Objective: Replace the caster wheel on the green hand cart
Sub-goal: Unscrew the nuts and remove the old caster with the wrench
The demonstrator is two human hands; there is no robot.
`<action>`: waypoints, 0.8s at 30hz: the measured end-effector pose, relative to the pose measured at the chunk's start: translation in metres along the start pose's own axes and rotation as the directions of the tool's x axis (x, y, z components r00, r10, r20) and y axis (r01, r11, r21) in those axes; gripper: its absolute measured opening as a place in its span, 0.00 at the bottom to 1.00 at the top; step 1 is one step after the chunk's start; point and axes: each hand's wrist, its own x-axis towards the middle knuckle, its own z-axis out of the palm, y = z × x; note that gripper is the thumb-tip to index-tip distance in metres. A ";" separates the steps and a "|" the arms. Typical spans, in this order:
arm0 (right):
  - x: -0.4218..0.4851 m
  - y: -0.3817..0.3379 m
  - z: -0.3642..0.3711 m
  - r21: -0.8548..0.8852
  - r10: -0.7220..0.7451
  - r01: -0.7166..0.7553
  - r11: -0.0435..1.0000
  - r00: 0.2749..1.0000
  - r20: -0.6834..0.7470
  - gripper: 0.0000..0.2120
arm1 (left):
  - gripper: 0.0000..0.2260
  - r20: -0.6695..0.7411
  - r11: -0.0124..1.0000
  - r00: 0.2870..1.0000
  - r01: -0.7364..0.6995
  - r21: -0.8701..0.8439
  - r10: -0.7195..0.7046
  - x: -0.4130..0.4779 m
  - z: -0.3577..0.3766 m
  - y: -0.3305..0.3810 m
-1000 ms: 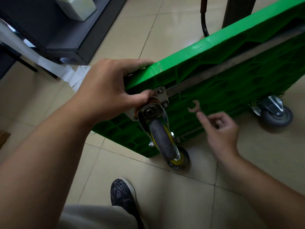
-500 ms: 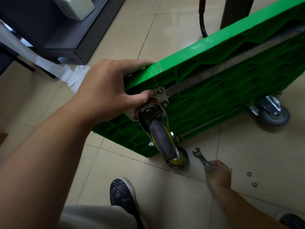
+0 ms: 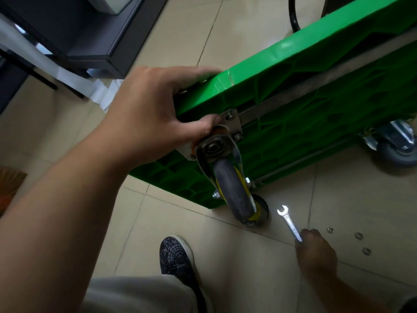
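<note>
Fingers of the left hand [image 3: 153, 118] curl over a corner of the tipped green plastic hand cart [image 3: 316, 71], thumb beside its grey rubber caster wheel [image 3: 232, 188]. Right hand [image 3: 316, 251], low beside that wheel, grips a slim silver open-end wrench [image 3: 290, 223].

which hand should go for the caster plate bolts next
Right, probably: the right hand holds the wrench, while the left hand grips the corner of the tilted green cart.
</note>
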 end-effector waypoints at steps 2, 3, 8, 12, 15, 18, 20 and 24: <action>0.000 0.002 0.000 -0.051 -0.017 0.017 0.999 1.000 -0.004 0.08 | 0.26 0.000 1.000 1.000 0.009 0.005 -0.009 0.000 -0.001 0.000; 0.000 0.003 0.001 -0.071 -0.026 0.026 0.997 1.000 0.009 0.09 | 0.26 0.002 1.000 1.000 0.010 0.005 -0.010 0.001 -0.001 -0.001; -0.001 0.003 0.001 -0.144 -0.046 0.049 0.988 0.999 0.029 0.10 | 0.27 0.010 1.000 1.000 0.016 0.016 -0.016 0.002 -0.002 -0.002; 0.003 0.003 0.000 -0.127 -0.027 0.035 0.991 0.998 0.063 0.09 | 0.26 0.009 1.000 1.000 0.001 0.010 -0.001 0.001 -0.001 -0.002; 0.015 0.000 -0.016 -0.058 -0.003 0.010 0.998 0.993 0.115 0.10 | 0.26 -0.001 1.000 1.000 -0.010 0.004 0.010 0.001 0.000 -0.002; 0.030 -0.015 -0.060 0.226 0.035 -0.036 0.973 0.999 0.009 0.14 | 0.28 -0.012 1.000 1.000 0.001 0.010 -0.001 0.001 0.001 -0.002; 0.035 -0.035 -0.105 0.441 0.010 0.024 0.897 0.997 -0.075 0.16 | 0.28 -0.020 1.000 1.000 0.003 0.006 -0.003 0.000 0.002 -0.002; 0.015 -0.089 -0.196 0.662 -0.169 0.243 0.709 0.970 -0.176 0.20 | 0.26 -0.078 0.997 0.996 -0.032 0.072 0.037 -0.004 0.005 -0.001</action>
